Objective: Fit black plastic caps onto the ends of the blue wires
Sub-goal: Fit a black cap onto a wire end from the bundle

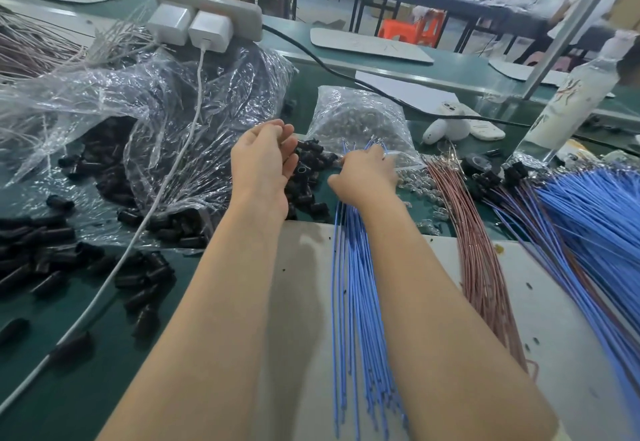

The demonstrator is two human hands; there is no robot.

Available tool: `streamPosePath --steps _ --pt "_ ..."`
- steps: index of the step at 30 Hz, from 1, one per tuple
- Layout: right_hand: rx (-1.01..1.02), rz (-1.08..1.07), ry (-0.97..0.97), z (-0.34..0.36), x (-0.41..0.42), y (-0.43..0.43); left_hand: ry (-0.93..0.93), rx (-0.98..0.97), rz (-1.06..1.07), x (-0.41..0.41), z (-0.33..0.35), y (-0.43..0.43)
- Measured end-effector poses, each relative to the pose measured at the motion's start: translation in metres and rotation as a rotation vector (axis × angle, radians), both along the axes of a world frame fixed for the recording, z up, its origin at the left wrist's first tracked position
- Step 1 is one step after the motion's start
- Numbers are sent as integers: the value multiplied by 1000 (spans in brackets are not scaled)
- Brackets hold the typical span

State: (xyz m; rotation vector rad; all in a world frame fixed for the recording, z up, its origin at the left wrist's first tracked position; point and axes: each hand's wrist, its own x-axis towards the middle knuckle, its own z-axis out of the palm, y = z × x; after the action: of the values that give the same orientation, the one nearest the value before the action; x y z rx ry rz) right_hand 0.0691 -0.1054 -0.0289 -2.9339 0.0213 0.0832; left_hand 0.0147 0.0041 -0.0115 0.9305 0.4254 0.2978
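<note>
Gripping a bundle of blue wires (360,284) near its far end, the right hand (367,173) has its fingers curled round the strands, and their metal tips fan out just past the knuckles. The rest of the bundle trails back over a grey mat (301,302) on the green table (69,371). Just to its left, the left hand (263,160) hangs over a heap of loose black caps (311,180), fingers bent and close together; whether they pinch a cap cannot be told. More caps spill from a crumpled clear plastic bag (156,101) at the left. A smaller bag (360,118) of clear parts lies beyond the right hand. Pink wires (478,267) and a larger blue sheaf (595,218) lie to the right. A spray bottle (568,108) bears reddish marks, too blurred to read. Two white chargers (211,33) sit in a power strip (221,7).
</note>
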Motion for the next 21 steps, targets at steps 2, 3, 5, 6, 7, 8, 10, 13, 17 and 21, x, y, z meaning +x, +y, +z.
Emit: streamPosePath --steps 2,3,5,6,7,8,10,13,17,21 --pt "3 -38 33 1 0 6 -2 2 -4 1 0 -1" --pt "7 -52 43 1 0 7 -3 3 -6 1 -1 -1" --pt "15 -85 49 3 1 3 -2 5 -13 1 -1 -1" --pt "23 -103 45 4 1 -1 -1 9 -13 1 -2 0" --pt "28 -116 39 5 2 -6 2 13 -11 1 -2 2" --pt "30 -120 31 4 2 -9 4 15 -6 1 -2 3" --pt "28 -98 17 2 2 -12 7 12 -2 2 -1 4" --pt "21 -31 3 -1 1 -9 -5 12 -10 3 0 0" --pt "-4 109 -18 -5 -4 -5 -15 16 -16 4 0 -1" --pt "258 199 -145 -5 -12 -8 -10 39 -17 1 0 0"
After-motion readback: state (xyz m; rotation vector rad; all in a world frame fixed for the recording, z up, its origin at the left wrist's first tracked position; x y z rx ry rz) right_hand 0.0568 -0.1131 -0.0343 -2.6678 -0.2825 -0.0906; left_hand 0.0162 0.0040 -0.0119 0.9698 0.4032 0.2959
